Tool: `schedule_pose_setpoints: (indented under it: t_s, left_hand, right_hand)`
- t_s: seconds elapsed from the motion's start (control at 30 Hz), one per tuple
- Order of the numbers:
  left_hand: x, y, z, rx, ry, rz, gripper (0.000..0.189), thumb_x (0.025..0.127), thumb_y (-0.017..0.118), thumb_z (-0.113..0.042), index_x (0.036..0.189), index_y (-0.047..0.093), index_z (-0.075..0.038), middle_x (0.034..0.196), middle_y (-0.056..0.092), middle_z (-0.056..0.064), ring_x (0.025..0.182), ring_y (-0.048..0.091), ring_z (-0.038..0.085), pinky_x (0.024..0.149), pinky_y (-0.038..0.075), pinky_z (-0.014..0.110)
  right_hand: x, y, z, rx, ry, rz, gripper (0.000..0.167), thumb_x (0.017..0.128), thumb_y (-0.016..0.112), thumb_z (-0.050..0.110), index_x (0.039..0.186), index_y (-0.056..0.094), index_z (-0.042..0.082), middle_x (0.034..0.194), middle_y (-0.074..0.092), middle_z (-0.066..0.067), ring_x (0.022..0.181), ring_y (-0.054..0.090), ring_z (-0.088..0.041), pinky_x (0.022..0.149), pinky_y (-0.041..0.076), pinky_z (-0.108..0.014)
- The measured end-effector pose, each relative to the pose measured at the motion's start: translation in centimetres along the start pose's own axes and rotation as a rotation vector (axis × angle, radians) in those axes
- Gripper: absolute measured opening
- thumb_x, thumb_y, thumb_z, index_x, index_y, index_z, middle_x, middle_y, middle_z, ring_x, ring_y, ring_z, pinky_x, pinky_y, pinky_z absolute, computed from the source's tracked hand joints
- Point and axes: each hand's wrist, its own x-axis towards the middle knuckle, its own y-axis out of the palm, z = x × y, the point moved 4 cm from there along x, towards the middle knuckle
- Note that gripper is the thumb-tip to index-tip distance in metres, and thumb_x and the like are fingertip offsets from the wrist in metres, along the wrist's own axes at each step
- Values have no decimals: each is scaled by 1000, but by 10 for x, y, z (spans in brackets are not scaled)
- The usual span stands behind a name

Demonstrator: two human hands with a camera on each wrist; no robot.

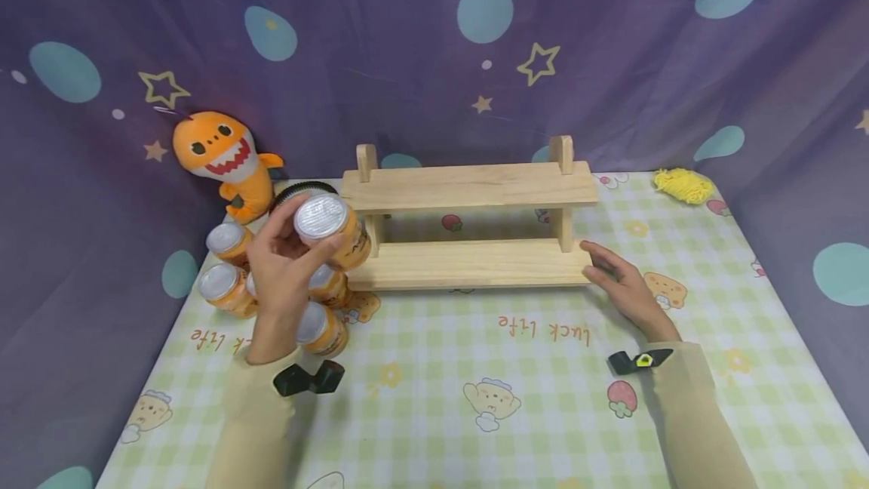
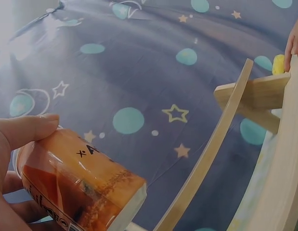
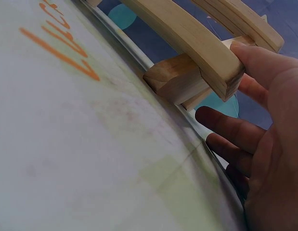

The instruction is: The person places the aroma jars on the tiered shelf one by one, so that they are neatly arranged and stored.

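Observation:
My left hand [image 1: 281,270] grips an orange-labelled can [image 2: 84,180] with a silvery lid, raised and tilted beside the left end of a two-tier wooden shelf [image 1: 468,262]. In the left wrist view the thumb lies along the upper side of the can and fingers bend beneath it. Fingertips of my right hand [image 1: 627,289] are right at the right end of the lower board, with the other fingers [image 3: 230,127] extended below it in the right wrist view. Several similar cans [image 1: 227,285] stand around and behind my left hand, some partly hidden.
An orange shark plush [image 1: 231,161] leans at the back left, near a dark round rim [image 1: 305,187] partly hidden by the raised can. Yellow stringy material [image 1: 682,186] lies at the back right. Purple patterned cloth [image 1: 407,59] walls the checked table cover [image 1: 543,413].

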Motion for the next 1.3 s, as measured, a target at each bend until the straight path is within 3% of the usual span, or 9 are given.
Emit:
schedule_pose_setpoints:
  t_s: [0.2, 0.4, 0.63, 0.9, 1.0, 1.17, 1.3]
  left_hand:
    - [7, 19, 10, 51, -4, 30, 60, 72, 76, 15, 129, 64, 2, 112, 70, -1, 98, 63, 13, 80, 51, 17]
    - [14, 39, 18, 1, -8, 45, 60, 70, 76, 14, 128, 65, 0, 110, 70, -3, 97, 64, 12, 81, 52, 20]
    - [22, 62, 21, 60, 2, 51, 58, 70, 81, 8, 125, 67, -3, 106, 71, -8, 94, 64, 8, 77, 52, 18]
    - [29, 87, 28, 29, -11, 84, 62, 71, 81, 5, 130, 62, 4, 107, 68, -8, 97, 63, 7, 78, 52, 19]
    - [32, 97, 31, 21, -10, 93, 63, 71, 81, 5, 131, 60, 6, 110, 68, -1, 97, 63, 6, 78, 52, 19]
    - [37, 114, 36, 2, -33, 111, 62, 73, 80, 6, 131, 59, 7, 119, 67, 20, 97, 63, 4, 80, 52, 19]
    - [39, 127, 38, 16, -45, 136, 63, 75, 81, 4, 134, 58, 5, 124, 64, 26, 99, 62, 5, 81, 52, 20]
  right_hand:
    - [-1, 0, -2, -4, -15, -6, 53, 103, 56, 33, 150, 45, 12, 157, 45, -7, 119, 41, 21, 97, 32, -1]
    - [0, -1, -4, 13, -38, -7, 52, 103, 56, 31, 150, 46, 12, 156, 47, 0, 120, 42, 20, 99, 32, -1]
    - [0, -1, -3, 21, -41, -4, 52, 103, 57, 30, 150, 46, 12, 156, 47, -4, 121, 43, 19, 99, 33, -2]
    - [0, -1, -3, 35, -47, -1, 51, 103, 57, 29, 150, 46, 12, 156, 46, -7, 121, 44, 19, 98, 34, -1]
    - [0, 0, -4, 41, -42, 4, 51, 103, 56, 29, 150, 46, 13, 156, 47, -3, 120, 45, 19, 98, 35, -2]
    - [1, 1, -5, 42, -33, 9, 52, 103, 56, 30, 151, 45, 13, 157, 46, -4, 119, 46, 19, 97, 36, -3]
    - [1, 0, -5, 39, -41, 7, 52, 103, 56, 29, 150, 45, 13, 156, 46, -7, 118, 47, 19, 96, 37, -3]
